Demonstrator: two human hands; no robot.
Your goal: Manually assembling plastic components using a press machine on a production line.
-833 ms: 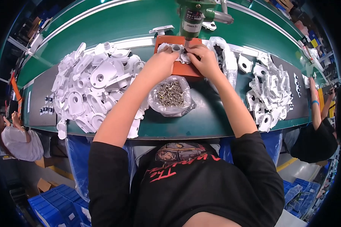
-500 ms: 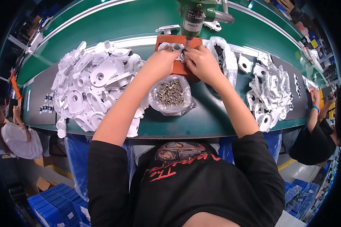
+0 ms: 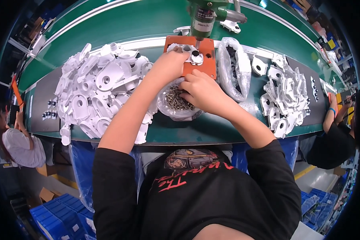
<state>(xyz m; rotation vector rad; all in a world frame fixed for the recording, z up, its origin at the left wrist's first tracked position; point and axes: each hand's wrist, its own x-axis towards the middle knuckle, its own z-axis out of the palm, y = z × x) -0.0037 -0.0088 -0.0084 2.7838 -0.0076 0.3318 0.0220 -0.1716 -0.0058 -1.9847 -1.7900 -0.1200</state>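
Note:
An orange fixture block [image 3: 209, 69] sits under a green drill-like machine head [image 3: 202, 25]. On the block lies a white plastic part [image 3: 196, 60] with a black piece [image 3: 195, 53] set in its round end. My left hand [image 3: 171, 65] grips the part's left side, its fingertips partly hidden behind the hand. Just nearer to me is a clear plastic bag [image 3: 161, 105] full of metal screws [image 3: 175, 99]. My right hand [image 3: 204, 89] reaches over the bag's right side, thumb and forefinger apart among the screws; no screw shows lifted.
White plastic parts are heaped at left [image 3: 104, 80] and right [image 3: 286, 96]. A clear bag of black pieces [image 3: 233, 70] lies right of the block. Small dark pieces stand on a black mat [image 3: 38, 100] at far left. Other people work at both sides.
My right hand has left the white part and come back toward me to the bag of screws. The black piece now shows uncovered. My left hand stays at the part.

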